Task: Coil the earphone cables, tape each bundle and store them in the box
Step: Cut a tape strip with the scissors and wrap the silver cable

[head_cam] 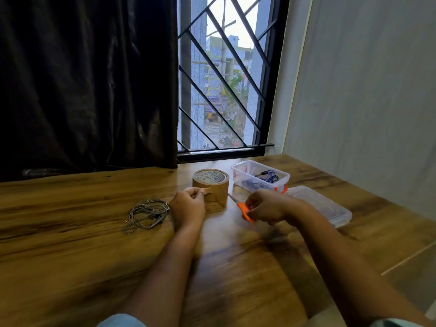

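Note:
A brown tape roll (213,182) stands on the wooden table (70,232). My left hand (187,206) pinches the loose end of the tape, pulled a little way off the roll. My right hand (266,205) grips the orange-handled scissors (243,208), whose blades point toward the roll. A coiled grey earphone cable (147,214) lies loose to the left of my left hand. The clear plastic box (259,175) behind my right hand holds a blue earphone bundle (269,175).
The box's clear lid (320,206) lies flat to the right of my right hand. A dark curtain (87,79) and a barred window (224,79) run along the table's far edge. A wall (365,90) closes the right side.

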A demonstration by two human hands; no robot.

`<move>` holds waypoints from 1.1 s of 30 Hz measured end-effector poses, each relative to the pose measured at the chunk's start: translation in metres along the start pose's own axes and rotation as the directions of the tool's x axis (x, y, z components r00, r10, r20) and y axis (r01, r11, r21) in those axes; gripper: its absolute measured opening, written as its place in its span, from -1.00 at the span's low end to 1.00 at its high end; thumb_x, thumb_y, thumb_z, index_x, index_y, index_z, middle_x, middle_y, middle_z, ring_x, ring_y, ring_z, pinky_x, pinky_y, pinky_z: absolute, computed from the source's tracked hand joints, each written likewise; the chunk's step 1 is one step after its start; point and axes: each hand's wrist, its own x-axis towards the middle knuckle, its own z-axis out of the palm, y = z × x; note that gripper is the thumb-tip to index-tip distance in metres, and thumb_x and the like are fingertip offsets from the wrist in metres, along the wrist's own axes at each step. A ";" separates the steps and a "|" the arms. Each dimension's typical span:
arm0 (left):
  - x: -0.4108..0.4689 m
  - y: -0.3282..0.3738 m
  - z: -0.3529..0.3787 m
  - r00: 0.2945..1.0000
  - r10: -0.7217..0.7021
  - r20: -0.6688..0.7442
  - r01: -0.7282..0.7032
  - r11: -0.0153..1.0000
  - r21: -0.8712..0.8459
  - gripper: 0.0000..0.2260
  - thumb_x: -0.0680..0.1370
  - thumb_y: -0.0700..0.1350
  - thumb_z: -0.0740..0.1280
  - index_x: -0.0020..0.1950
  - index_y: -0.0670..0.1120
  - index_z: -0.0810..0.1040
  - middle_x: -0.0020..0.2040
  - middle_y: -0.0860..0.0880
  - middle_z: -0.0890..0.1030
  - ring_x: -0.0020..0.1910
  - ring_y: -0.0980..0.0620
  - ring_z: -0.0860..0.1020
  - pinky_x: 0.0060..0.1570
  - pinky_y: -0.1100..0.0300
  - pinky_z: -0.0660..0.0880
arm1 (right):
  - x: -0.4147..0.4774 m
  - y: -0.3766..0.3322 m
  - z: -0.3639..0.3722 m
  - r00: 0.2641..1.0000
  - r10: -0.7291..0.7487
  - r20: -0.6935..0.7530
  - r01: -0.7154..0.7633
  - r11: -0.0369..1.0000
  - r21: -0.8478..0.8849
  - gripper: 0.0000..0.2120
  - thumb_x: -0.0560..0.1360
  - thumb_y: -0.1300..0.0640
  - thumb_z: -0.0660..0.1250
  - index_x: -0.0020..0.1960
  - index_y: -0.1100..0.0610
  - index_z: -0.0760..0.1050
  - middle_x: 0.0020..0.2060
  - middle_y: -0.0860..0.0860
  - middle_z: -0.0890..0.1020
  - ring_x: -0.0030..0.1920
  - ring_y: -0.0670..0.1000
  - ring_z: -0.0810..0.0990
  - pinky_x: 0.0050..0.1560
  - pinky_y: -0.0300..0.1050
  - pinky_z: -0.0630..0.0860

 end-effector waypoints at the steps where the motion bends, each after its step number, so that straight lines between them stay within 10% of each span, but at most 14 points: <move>1: 0.000 -0.001 0.000 1.000 -0.007 -0.004 0.007 1.000 -0.003 -0.87 0.50 -0.05 0.38 -0.04 -0.07 0.66 -0.22 -0.07 0.69 -0.22 -0.07 0.66 -0.20 -0.02 0.63 | 0.000 -0.002 -0.004 0.998 -0.010 0.057 0.006 0.998 0.060 -0.78 0.54 0.10 0.32 0.13 0.18 0.54 -0.18 0.05 0.54 -0.35 -0.08 0.40 -0.41 -0.28 0.35; 14: 0.000 0.002 -0.002 0.998 -0.051 0.025 0.052 0.998 -0.039 -0.83 0.41 -0.13 0.46 -0.35 0.05 0.58 -0.34 -0.01 0.67 -0.29 -0.04 0.66 -0.24 -0.02 0.63 | 0.036 -0.018 -0.021 0.910 -0.105 0.401 -0.090 0.894 0.438 -0.48 0.32 -0.33 0.21 -0.16 0.14 0.51 -0.44 0.02 0.53 -0.56 -0.14 0.29 -0.55 -0.35 0.18; 33: -0.005 0.009 -0.006 0.999 0.036 0.034 -0.039 0.995 0.087 -0.92 0.43 -0.14 0.41 -0.27 -0.06 0.58 -0.29 -0.07 0.65 -0.23 -0.08 0.62 -0.21 0.04 0.59 | 0.062 -0.037 -0.040 0.881 0.016 0.472 -0.186 0.930 0.316 -0.53 0.49 -0.24 0.19 -0.22 0.17 0.53 -0.58 -0.02 0.48 -0.67 -0.17 0.21 -0.62 -0.40 0.07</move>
